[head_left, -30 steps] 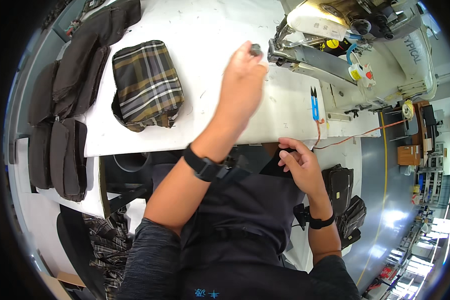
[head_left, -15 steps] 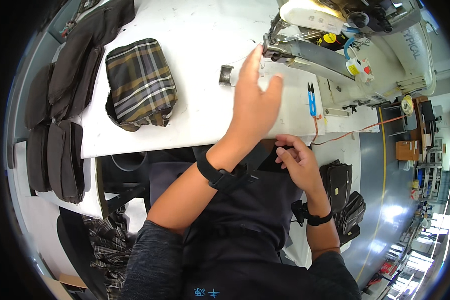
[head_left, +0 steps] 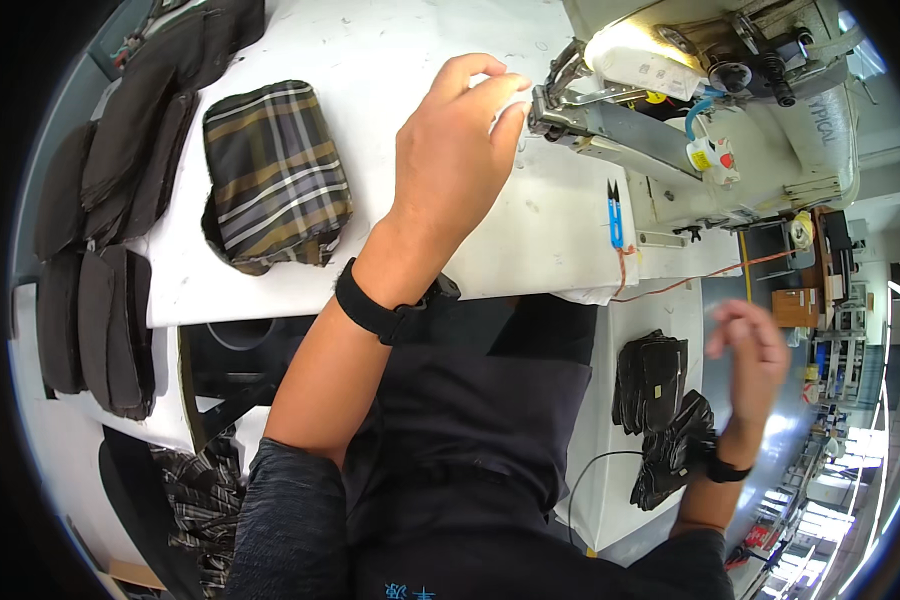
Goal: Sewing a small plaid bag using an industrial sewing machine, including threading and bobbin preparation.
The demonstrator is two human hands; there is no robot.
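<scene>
My left hand (head_left: 453,145) is raised over the white tabletop at the sewing machine's narrow arm end (head_left: 553,115), fingers curled around something I cannot make out. Left of it lies a plaid fabric piece (head_left: 275,175) in black, olive and white, folded into a padded rectangle. Blue thread snips (head_left: 615,215) on an orange cord rest near the table's right edge. My right hand (head_left: 755,365), smeared by motion, is out to the right beyond the table, above the aisle side, with fingers partly bent.
Dark padded pieces (head_left: 115,330) are stacked along the left. Plaid fabric (head_left: 200,490) hangs lower left. On a lower white surface (head_left: 610,510) at right sit dark bundles (head_left: 650,380). The machine body (head_left: 810,140) fills the upper right; a cardboard box (head_left: 795,305) stands beyond.
My left hand set a small metal piece on the table, then moved up-left, hiding that spot. My right hand left the table's front edge and swung right.
</scene>
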